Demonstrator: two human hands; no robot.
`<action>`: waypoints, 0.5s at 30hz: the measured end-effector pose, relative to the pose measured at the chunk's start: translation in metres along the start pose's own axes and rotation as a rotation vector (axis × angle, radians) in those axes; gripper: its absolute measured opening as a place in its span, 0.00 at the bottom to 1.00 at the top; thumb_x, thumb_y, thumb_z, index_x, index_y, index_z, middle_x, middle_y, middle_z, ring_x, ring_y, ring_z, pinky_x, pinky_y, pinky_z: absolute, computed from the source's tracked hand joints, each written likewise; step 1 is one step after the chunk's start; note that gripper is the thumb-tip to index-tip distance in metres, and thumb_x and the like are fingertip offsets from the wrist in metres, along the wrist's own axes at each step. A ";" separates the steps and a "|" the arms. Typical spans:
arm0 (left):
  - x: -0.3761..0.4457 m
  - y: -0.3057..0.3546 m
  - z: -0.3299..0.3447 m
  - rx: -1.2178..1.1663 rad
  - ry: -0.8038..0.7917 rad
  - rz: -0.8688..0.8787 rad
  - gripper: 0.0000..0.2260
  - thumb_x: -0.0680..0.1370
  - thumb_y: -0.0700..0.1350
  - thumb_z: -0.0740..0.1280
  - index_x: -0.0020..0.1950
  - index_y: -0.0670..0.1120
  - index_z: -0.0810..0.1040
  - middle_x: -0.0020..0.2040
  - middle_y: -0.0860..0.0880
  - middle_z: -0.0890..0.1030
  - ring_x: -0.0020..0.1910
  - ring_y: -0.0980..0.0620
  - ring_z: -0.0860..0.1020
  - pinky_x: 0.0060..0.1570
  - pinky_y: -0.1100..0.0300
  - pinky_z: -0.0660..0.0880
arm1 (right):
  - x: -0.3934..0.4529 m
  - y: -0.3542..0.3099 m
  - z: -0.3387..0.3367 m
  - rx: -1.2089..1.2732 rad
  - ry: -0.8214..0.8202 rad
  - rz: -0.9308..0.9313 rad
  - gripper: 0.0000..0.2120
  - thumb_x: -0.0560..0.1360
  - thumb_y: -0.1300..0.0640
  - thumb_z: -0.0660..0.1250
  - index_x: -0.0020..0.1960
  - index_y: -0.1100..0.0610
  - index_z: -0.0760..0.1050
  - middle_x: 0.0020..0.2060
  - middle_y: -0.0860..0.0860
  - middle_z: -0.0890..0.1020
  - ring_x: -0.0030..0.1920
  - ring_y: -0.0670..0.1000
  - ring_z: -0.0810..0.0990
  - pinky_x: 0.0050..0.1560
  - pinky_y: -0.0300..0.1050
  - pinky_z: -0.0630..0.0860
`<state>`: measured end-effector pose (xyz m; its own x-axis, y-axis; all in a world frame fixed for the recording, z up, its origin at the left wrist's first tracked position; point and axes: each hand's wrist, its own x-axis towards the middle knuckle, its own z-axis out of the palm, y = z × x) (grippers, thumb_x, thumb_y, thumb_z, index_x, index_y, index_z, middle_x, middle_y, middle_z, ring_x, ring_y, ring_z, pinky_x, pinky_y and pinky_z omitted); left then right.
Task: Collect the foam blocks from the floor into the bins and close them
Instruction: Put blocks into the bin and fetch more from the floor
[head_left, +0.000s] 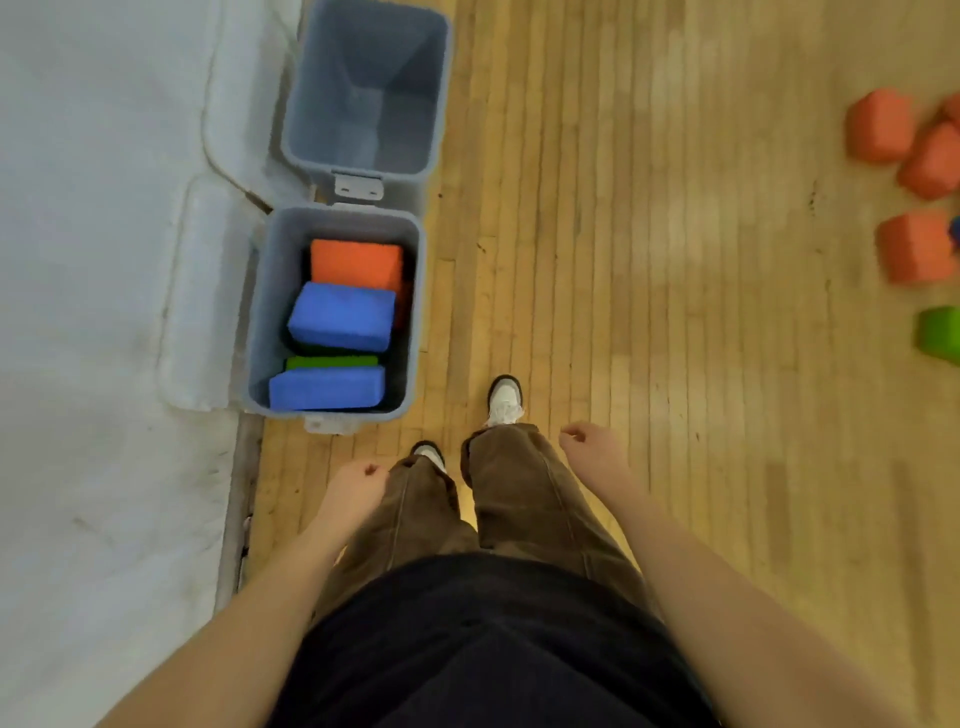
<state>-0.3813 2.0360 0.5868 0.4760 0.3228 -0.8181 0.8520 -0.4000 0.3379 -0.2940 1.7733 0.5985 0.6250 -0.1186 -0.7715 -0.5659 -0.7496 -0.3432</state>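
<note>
Two grey bins stand in a row along the wall on the left. The near bin (260, 312) holds an orange block (356, 264), two blue blocks (340, 317) and a green one (332, 362). The far bin (439, 104) is empty. Both have white lids hanging open against the wall. Loose orange blocks (880, 127) and a green block (941, 332) lie on the floor at the far right. My left hand (352, 491) and my right hand (589, 441) hang by my legs, fingers loosely curled, holding nothing.
A white wall (93, 260) runs down the left side. Wooden floor (649, 260) stretches between the bins and the loose blocks. My feet in white shoes (504, 400) stand just right of the near bin.
</note>
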 end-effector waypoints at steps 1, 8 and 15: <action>0.002 0.012 0.007 0.045 -0.029 0.015 0.10 0.79 0.43 0.59 0.42 0.41 0.76 0.39 0.44 0.76 0.38 0.49 0.73 0.37 0.59 0.69 | -0.002 0.015 -0.005 0.068 0.027 0.046 0.12 0.79 0.54 0.60 0.59 0.56 0.75 0.46 0.49 0.79 0.39 0.42 0.73 0.40 0.37 0.70; 0.033 0.171 0.081 0.432 -0.171 0.261 0.12 0.79 0.43 0.59 0.48 0.37 0.78 0.49 0.39 0.80 0.49 0.42 0.78 0.49 0.54 0.73 | 0.009 0.107 -0.076 0.476 0.193 0.276 0.08 0.78 0.57 0.59 0.47 0.58 0.74 0.41 0.52 0.79 0.39 0.48 0.75 0.31 0.35 0.64; 0.007 0.384 0.218 0.604 -0.317 0.522 0.11 0.81 0.49 0.58 0.53 0.44 0.75 0.53 0.42 0.79 0.52 0.43 0.77 0.50 0.54 0.72 | 0.053 0.195 -0.187 0.746 0.392 0.424 0.13 0.78 0.56 0.58 0.57 0.59 0.76 0.40 0.50 0.77 0.42 0.50 0.76 0.43 0.44 0.74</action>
<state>-0.0985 1.6979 0.6089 0.6148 -0.2482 -0.7486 0.2359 -0.8479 0.4749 -0.2712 1.4993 0.5908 0.3473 -0.5980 -0.7223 -0.9011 0.0005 -0.4336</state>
